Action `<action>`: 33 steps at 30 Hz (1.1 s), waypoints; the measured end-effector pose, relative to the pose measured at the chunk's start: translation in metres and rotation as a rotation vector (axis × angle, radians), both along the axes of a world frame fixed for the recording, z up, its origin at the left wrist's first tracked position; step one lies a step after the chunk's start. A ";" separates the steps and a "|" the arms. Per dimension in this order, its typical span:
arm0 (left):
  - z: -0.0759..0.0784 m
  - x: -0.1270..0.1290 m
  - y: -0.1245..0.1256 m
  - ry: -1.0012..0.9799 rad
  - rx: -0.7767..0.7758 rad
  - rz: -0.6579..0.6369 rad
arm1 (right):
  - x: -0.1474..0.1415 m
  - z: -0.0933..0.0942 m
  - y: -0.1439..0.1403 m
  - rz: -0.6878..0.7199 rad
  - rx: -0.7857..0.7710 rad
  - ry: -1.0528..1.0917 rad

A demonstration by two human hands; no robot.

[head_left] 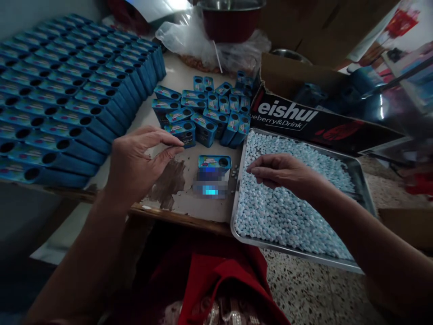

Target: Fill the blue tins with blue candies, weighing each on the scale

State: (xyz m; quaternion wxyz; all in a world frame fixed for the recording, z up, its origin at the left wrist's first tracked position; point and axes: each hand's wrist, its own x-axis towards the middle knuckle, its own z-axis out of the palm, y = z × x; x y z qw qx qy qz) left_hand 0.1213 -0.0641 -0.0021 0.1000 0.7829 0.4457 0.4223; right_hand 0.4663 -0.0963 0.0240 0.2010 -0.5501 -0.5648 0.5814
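My left hand (140, 155) hovers over the worktable, thumb and forefinger stretched out with a narrow gap between their tips. Nothing shows between them. The tips are close to the front of a small blue box (184, 130) with a round hole in its top. Above the left side of a metal tray (237, 198) is my right hand (279, 170), its fingers bunched together; whatever they may hold is hidden. Small white and pale blue candies (280, 216) fill the tray. Between my hands stands a single blue box (214, 161), its front obscured by a pixelated patch.
Tight rows of blue boxes (64, 90) cover the left side. Several looser ones (213, 101) stand ahead. A black printed carton (287, 113) is behind the tray. Farther back are a clear plastic bag (187, 38) and a red bowl (230, 22). The table's wooden edge (182, 219) runs in front.
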 end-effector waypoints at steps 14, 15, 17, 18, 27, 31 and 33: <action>-0.026 -0.053 -0.011 -0.005 -0.043 0.130 | -0.070 0.048 0.042 0.360 0.481 -0.541; -0.027 -0.053 -0.011 -0.008 -0.057 0.109 | -0.070 0.048 0.042 0.354 0.475 -0.538; -0.030 -0.050 -0.011 -0.015 -0.083 0.064 | -0.068 0.047 0.041 0.339 0.473 -0.528; -0.031 -0.047 -0.011 -0.020 -0.091 0.047 | -0.068 0.046 0.041 0.329 0.468 -0.520; -0.068 0.017 -0.014 -0.146 -0.348 -0.073 | -0.020 0.042 0.036 0.144 0.226 -0.315; -0.068 0.053 -0.009 -0.195 -0.387 -0.185 | 0.015 0.007 0.010 0.109 0.219 -0.418; -0.059 0.068 -0.008 -0.208 -0.321 -0.251 | 0.018 -0.018 -0.009 -0.129 0.189 -0.304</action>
